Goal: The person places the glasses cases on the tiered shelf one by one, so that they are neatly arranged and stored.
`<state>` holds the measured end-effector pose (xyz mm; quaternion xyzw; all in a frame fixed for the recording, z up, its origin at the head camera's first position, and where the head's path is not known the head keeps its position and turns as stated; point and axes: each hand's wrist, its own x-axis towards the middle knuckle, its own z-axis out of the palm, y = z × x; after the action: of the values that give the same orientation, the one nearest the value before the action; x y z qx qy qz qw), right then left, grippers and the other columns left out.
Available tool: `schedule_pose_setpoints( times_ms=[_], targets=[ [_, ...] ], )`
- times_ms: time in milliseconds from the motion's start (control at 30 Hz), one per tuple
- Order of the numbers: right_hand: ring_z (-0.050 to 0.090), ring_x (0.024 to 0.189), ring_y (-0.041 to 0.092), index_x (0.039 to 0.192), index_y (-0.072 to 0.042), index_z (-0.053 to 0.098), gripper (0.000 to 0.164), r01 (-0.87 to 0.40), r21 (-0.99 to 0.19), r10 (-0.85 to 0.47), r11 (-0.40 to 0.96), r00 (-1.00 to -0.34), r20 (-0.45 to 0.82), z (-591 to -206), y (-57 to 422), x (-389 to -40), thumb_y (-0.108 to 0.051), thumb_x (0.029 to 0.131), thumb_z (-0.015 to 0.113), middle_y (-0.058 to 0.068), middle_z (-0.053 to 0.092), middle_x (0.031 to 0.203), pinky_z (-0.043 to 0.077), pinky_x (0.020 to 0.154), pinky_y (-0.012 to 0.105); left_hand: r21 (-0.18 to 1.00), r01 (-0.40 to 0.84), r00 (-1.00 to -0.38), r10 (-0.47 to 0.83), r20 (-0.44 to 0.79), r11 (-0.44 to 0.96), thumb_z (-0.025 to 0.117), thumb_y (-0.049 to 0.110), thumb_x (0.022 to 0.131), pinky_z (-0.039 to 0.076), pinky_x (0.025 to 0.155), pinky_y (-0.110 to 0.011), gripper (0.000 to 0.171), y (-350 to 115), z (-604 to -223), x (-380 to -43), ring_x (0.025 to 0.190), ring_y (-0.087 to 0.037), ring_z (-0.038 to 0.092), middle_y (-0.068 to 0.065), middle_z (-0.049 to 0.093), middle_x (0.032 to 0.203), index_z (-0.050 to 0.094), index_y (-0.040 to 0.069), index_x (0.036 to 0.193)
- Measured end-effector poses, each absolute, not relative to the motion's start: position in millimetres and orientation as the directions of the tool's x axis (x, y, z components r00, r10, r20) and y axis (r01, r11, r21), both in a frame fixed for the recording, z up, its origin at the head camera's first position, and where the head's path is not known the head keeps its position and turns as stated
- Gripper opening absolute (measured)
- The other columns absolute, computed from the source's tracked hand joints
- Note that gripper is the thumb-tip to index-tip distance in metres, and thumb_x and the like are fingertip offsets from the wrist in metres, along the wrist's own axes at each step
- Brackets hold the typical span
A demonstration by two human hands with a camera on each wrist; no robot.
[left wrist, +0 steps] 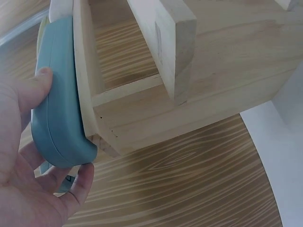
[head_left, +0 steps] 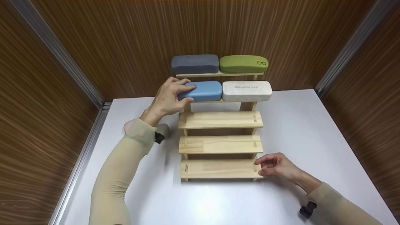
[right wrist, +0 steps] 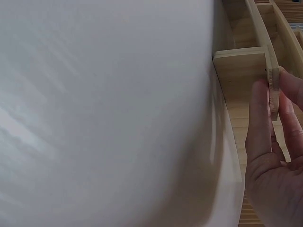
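A blue glasses case point(head_left: 207, 90) lies at the left end of the second tier from the top of a stepped wooden rack point(head_left: 220, 120). My left hand point(head_left: 168, 97) grips its left end; in the left wrist view the thumb presses one face of the case point(left wrist: 59, 109) and fingers curl round the end. A white glasses case point(head_left: 247, 93) sits right beside it. Above, a grey-blue case point(head_left: 195, 65) and a green case point(head_left: 243, 66) share the top tier. My right hand point(head_left: 278, 168) pinches the right end of the lowest shelf board point(right wrist: 273, 90) between thumb and fingers.
The rack stands on a white table point(head_left: 290, 125), with wood-grain panels point(head_left: 200, 28) behind and at both sides. Three lower shelf boards show bare wood. A rounded grey object point(head_left: 163, 130) and a pinkish one point(head_left: 127, 126) show beside my left wrist, partly hidden.
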<state>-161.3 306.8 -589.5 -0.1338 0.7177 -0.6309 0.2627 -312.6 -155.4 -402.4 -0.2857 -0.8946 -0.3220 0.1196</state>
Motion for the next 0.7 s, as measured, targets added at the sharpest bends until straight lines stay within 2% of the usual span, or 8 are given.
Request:
schedule_pose_setpoints(
  times_ms=[267, 500, 700],
  targets=[
    [0.072, 0.083, -0.001, 0.131, 0.025, 0.063, 0.048, 0.122, -0.978, -0.526, 0.172, -0.827, -0.196, -589.1, 306.4, -161.3, 0.009, 0.090, 0.081, -0.012, 0.077, 0.093, 0.067, 0.080, 0.019, 0.534, 0.562, -0.827, 0.424, 0.369, 0.632, 0.084, 0.025, 0.097, 0.055, 0.111, -0.055, 0.049, -154.4, -404.7, -314.1, 0.136, -0.035, 0.061, -0.010, 0.067, 0.162, 0.077, 0.022, 0.146],
    [0.071, 0.082, -0.001, 0.131, 0.025, 0.063, 0.048, 0.122, -0.976, -0.522, 0.179, -0.829, -0.200, -588.5, 306.0, -161.4, 0.009, 0.090, 0.082, -0.013, 0.076, 0.092, 0.067, 0.078, 0.018, 0.527, 0.564, -0.825, 0.427, 0.369, 0.636, 0.082, 0.025, 0.099, 0.050, 0.121, -0.056, 0.049, -153.8, -405.3, -314.2, 0.143, -0.036, 0.056, -0.009, 0.065, 0.164, 0.076, 0.021, 0.147],
    [0.069, 0.079, -0.002, 0.130, 0.025, 0.064, 0.048, 0.112, -0.977, -0.526, 0.179, -0.828, -0.191, -588.3, 305.9, -161.6, 0.009, 0.089, 0.083, -0.013, 0.074, 0.090, 0.064, 0.075, 0.016, 0.521, 0.571, -0.821, 0.432, 0.375, 0.634, 0.081, 0.025, 0.101, 0.049, 0.123, -0.055, 0.048, -153.7, -407.2, -313.9, 0.143, -0.036, 0.055, -0.009, 0.063, 0.167, 0.075, 0.019, 0.148]
  ],
)
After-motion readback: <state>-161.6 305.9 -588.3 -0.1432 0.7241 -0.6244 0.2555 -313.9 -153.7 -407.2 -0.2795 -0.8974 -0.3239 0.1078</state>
